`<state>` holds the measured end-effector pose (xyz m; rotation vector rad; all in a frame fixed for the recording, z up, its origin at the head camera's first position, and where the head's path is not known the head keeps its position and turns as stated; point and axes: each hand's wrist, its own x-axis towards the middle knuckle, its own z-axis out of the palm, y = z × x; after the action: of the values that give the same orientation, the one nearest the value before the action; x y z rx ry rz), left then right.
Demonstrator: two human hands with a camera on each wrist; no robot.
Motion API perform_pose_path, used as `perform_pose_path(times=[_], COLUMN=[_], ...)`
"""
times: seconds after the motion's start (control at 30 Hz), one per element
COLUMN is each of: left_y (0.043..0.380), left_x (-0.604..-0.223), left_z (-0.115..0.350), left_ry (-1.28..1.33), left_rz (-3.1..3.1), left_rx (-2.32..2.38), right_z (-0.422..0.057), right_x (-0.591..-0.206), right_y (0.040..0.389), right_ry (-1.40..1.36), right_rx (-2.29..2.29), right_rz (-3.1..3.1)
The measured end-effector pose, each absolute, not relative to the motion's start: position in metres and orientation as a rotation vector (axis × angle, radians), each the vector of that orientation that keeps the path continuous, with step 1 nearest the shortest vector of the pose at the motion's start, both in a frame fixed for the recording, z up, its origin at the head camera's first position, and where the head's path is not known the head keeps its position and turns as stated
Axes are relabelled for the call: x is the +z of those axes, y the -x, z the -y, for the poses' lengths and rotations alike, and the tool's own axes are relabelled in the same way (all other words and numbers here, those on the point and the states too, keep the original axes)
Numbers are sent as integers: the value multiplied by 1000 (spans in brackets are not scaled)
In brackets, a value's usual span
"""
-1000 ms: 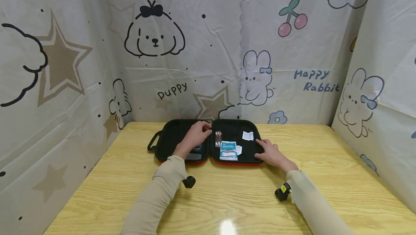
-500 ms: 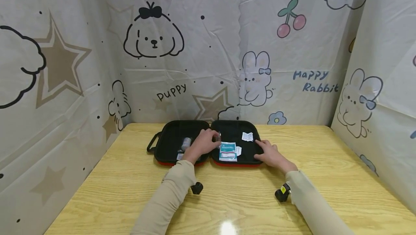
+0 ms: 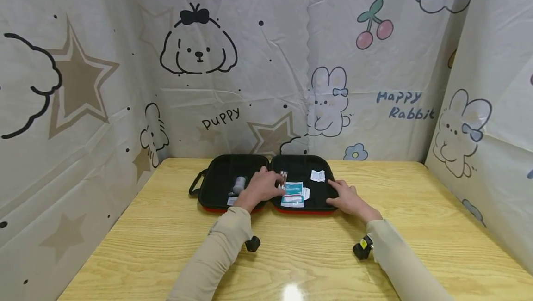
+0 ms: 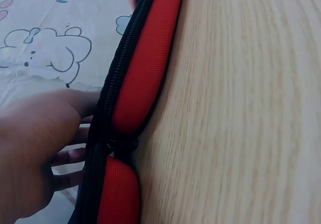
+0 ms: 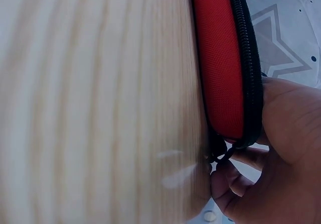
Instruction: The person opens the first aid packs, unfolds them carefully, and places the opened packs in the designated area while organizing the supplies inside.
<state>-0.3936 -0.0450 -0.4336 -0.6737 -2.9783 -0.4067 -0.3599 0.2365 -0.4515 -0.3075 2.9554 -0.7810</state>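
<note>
An unfolded black case with red outer shells (image 3: 300, 164) lies on the table. My left hand (image 3: 262, 186) reaches over its middle fold, fingers curled, and pinches a small strip with reddish-brown and clear parts (image 3: 283, 175). In the left wrist view that hand (image 4: 40, 133) is behind the case's zipped edge, its fingertips hidden. My right hand (image 3: 349, 197) holds the right end of the case; in the right wrist view its fingers curl at the corner by the zipper pull (image 5: 225, 155). Teal-and-white sachets (image 3: 293, 189) lie just right of the strip.
A crumpled white packet (image 3: 318, 175) lies in the right half, and a small white piece (image 3: 306, 193) pokes out beside the sachets. The left half holds a whitish bottle (image 3: 239, 184) and a pale label-like item (image 3: 232, 200). A carry handle (image 3: 196, 182) sticks out leftward.
My left hand has moved right from the case's left half to the strip, uncovering the bottle. The strip has shifted slightly right. My right hand has stayed at the case's right end.
</note>
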Motion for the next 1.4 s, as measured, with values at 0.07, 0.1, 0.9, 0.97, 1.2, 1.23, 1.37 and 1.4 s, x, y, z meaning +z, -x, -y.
perform_pose_path(times=[0.07, 0.1, 0.9, 0.97, 1.2, 1.23, 1.37, 1.4], left_y=[395, 396, 407, 407, 405, 405, 402, 402], left_x=[-434, -434, -412, -412, -414, -415, -416, -416], left_z=[47, 48, 157, 166, 204, 209, 227, 230], left_ry=[654, 639, 291, 264, 161, 150, 90, 69], left_rz=[2966, 2960, 2415, 2422, 2467, 2477, 2513, 2521], left_rx=[-476, -519, -1283, -1273, -1193, -1183, -1126, -1110], right_z=[-236, -236, -240, -241, -237, -237, -235, -235], right_x=[-451, -451, -453, -453, -450, -450, -450, -450], right_y=[359, 359, 360, 360, 357, 357, 357, 358], right_ry=[306, 306, 299, 299, 317, 317, 305, 309], right_rx=[-781, -781, -762, -756, -757, -755, -755, -748], right_rz=[-2955, -2956, -2970, -2971, -2980, -2982, -2974, -2975])
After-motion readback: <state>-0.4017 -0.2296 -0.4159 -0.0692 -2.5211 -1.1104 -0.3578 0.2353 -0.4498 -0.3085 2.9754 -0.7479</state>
